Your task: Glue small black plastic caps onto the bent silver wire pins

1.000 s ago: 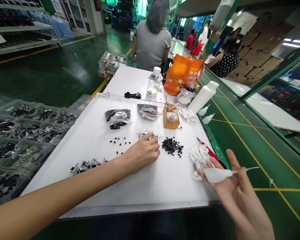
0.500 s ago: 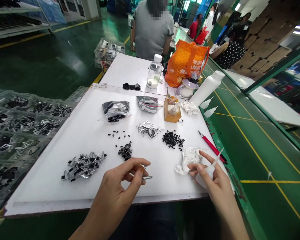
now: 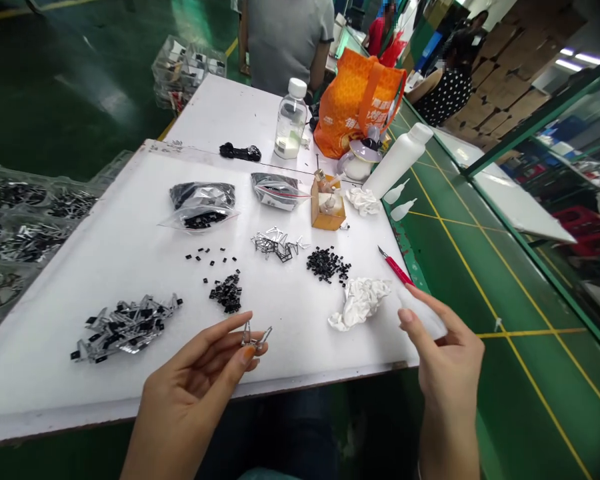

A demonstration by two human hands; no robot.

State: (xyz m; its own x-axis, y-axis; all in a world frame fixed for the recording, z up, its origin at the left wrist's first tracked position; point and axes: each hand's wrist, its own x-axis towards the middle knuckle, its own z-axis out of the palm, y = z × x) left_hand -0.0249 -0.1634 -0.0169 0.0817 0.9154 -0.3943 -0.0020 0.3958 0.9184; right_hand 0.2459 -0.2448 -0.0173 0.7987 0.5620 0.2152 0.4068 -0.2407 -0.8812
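Left hand [image 3: 200, 383] pinches a small bent silver metal clip [image 3: 256, 337] left of the crumpled white tissue [image 3: 360, 301], right hand [image 3: 445, 363] wraps a soft white plastic squeeze bottle [image 3: 429, 323] just right of it; clip probably best held by one end, steady.

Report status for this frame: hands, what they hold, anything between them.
Left hand pinching metal clip. Right hand gripping white squeeze bottle. Crumpled tissue lies between them.
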